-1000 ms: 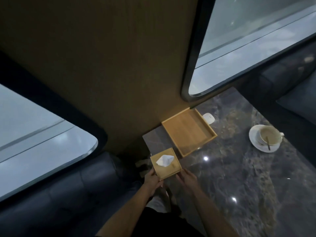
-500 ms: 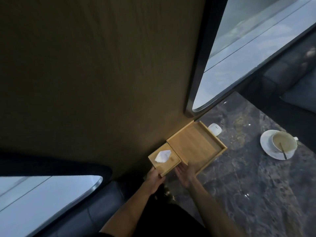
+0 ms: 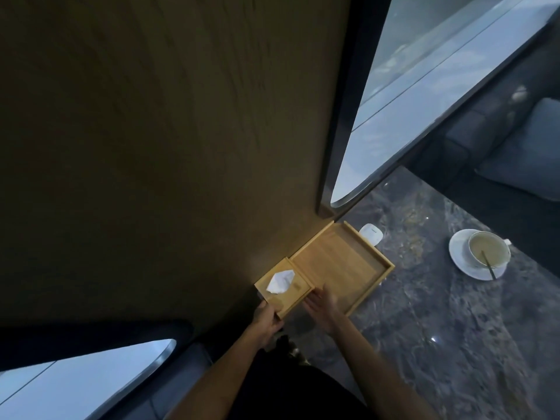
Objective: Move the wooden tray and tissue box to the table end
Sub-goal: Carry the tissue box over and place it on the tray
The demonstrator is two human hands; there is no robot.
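The wooden tissue box [image 3: 291,294], with a white tissue sticking out of its top, sits against the wall at the end of the dark marble table [image 3: 439,344]. Touching its right side lies the empty wooden tray [image 3: 342,265], also against the wall. My left hand [image 3: 266,318] grips the box's near left corner. At the box's near right side rests my right hand [image 3: 321,304], its fingers also over the tray's near corner; whether it grips the box is unclear.
A small white device [image 3: 371,233] lies just beyond the tray's far corner. A white cup with a spoon stands on a saucer [image 3: 481,257] at the right. Dark sofas flank the table; windows sit on either side of the brown wall panel.
Both hands have carried the tissue box away from me, from the table's near corner to the wall beside the tray. The tray and cup have stayed put.
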